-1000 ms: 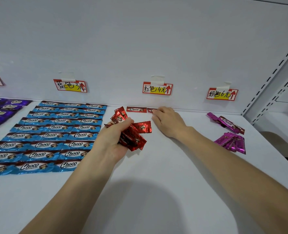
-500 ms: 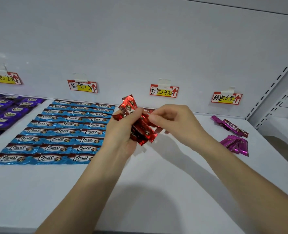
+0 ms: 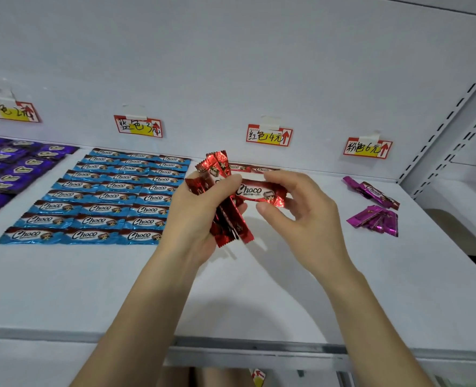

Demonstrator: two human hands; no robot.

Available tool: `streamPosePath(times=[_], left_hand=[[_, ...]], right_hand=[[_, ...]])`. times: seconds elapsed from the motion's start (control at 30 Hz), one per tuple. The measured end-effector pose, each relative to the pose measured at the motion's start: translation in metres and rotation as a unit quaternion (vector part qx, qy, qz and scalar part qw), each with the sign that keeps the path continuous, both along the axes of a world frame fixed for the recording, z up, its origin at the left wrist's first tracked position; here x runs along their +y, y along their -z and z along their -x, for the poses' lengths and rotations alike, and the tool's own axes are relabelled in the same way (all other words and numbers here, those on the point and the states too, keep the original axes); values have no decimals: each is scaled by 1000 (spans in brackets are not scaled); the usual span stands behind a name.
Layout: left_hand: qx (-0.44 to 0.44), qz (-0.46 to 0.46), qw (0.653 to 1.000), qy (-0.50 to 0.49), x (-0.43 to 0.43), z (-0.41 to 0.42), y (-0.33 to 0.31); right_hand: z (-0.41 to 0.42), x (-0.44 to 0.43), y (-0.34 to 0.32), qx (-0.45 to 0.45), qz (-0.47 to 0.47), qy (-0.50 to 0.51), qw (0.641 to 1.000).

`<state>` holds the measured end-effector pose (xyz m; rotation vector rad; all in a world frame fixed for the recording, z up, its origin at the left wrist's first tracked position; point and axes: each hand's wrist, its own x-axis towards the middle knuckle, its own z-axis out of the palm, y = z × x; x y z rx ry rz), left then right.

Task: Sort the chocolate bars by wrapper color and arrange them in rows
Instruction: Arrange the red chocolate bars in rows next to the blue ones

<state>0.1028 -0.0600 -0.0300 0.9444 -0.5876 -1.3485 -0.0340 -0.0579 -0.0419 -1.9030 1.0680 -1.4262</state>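
Red bar (image 3: 260, 192) in right hand (image 3: 301, 210)

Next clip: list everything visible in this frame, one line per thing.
blue bars: many, blue, rows of three, left of centre
purple bars: several, purple, rows at far left
red bars on shelf: two, red, by back wall
red bundle: several bars, red, in left grip
single red bar: one, red, in right grip
pink bars: several, pink, loose pile at right
price tags: four, red and yellow, back wall
shelf: one, white, under everything
left grip: one, bare hand, holds red bundle
right grip: one, bare hand, pinches single red bar
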Motion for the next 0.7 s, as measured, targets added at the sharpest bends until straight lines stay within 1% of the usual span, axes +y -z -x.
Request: streamPosePath(times=[0.07,0.13,0.17,0.23,0.3,0.37,0.4,0.43,0.5,0.53,0.57,0.63,0.7], left_hand=[[-1,5,1000,-15,4,0,1],[-2,11,1000,-23,8,1,0],[-10,16,999,-26,10,1,0],[-40,31,998,-35,13,2,1],[-99,49,993,-51,14,2,2],[-151,61,985,-60,16,2,2],[-159,60,984,-58,17,1,2],[-149,53,986,-50,17,1,1],[-94,30,995,-20,19,0,-1],[-73,19,997,-7,19,-1,-2],[-65,8,998,1,19,-1,-2],[-60,-5,998,2,17,-4,-2],[-60,-9,998,-1,15,-7,-2]], right_hand=[[-2,8,1,-96,-56,-4,994],[-2,11,2,-181,-104,8,978],[-1,12,3,-195,-122,11,973],[-1,15,5,-196,-149,-16,969],[-3,17,5,-203,-155,-46,966],[-5,17,2,-199,-152,-40,967],[-6,17,1,-205,-157,-33,966],[-5,15,0,-214,-169,-25,962],[-3,11,0,-227,-195,-17,954],[-3,10,0,-217,-193,-12,957],[-2,9,-1,-187,-174,-3,967],[0,8,0,-81,-93,23,992],[4,5,-1,35,-4,24,999]])
